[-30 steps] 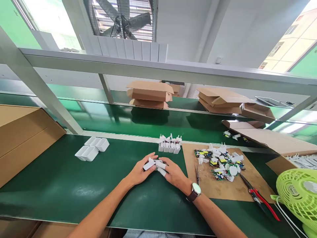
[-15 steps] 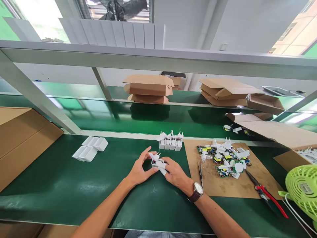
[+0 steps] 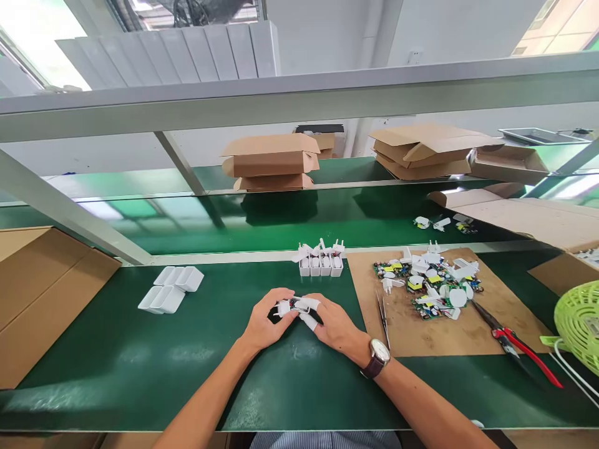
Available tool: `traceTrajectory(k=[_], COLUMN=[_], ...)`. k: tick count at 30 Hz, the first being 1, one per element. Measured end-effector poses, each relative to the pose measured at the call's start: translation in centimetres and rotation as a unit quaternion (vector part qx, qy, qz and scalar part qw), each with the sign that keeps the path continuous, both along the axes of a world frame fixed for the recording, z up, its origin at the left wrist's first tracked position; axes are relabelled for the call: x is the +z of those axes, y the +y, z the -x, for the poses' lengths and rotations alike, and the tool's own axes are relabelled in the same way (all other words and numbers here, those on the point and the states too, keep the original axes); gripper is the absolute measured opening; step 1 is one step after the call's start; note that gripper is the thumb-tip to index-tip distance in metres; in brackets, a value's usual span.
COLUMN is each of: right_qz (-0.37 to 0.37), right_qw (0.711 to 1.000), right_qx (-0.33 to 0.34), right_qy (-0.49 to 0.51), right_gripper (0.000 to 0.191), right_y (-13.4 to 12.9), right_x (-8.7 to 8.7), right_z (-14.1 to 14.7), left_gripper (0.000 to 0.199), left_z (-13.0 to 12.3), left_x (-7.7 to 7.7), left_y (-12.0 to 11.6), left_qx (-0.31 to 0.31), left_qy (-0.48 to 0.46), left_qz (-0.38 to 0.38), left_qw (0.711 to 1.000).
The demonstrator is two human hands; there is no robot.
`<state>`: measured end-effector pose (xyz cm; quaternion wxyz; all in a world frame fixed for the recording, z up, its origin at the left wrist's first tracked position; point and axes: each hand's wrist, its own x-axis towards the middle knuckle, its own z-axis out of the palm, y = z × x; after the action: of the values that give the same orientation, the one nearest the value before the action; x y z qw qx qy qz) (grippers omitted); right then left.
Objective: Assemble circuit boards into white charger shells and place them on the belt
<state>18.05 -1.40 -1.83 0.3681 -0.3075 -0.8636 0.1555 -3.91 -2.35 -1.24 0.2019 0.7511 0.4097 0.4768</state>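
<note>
the left hand (image 3: 263,320) and right hand (image 3: 337,324) pinch a small white plastic plug housing (image 3: 292,306) mid-frame, which uneven finger pressure could make slip.

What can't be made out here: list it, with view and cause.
All in the head view:
White part: full shape, partly covered by the left hand and right hand.
Watch: time, too small to read.
Green fan: far side, cut off by the right edge.
Cardboard box at left: remainder, cut off by the left edge.
</note>
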Motion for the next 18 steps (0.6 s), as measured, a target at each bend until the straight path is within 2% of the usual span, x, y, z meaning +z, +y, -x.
traceTrajectory(k=[5, 11, 15, 18], right_qz=[-0.005, 0.001, 0.047, 0.068], right_qw=[1.0, 0.997, 0.998, 0.996], right_qx=[-0.008, -0.029, -0.035, -0.048], right_qy=[-0.014, -0.069, -0.004, 0.031], right_gripper=[0.033, 0.036, 0.03, 0.035], right_y=[-0.26, -0.38, -0.37, -0.43], right_x=[-0.27, -0.39, 0.0, -0.02], right_z=[0.0, 0.45, 0.44, 0.27], left_gripper=[0.016, 0.016, 0.016, 0.016], left_z=[-0.29, -0.31, -0.25, -0.12], left_x=[0.07, -0.12, -0.08, -0.04], left_y=[-0.01, 0.01, 0.05, 0.03], left_qx=[-0.003, -0.007, -0.005, -0.008], left_qy=[-0.007, 0.004, 0.002, 0.006], left_qz=[-0.014, -0.012, -0.001, 0.008], left_qw=[1.0, 1.0, 1.0, 1.0])
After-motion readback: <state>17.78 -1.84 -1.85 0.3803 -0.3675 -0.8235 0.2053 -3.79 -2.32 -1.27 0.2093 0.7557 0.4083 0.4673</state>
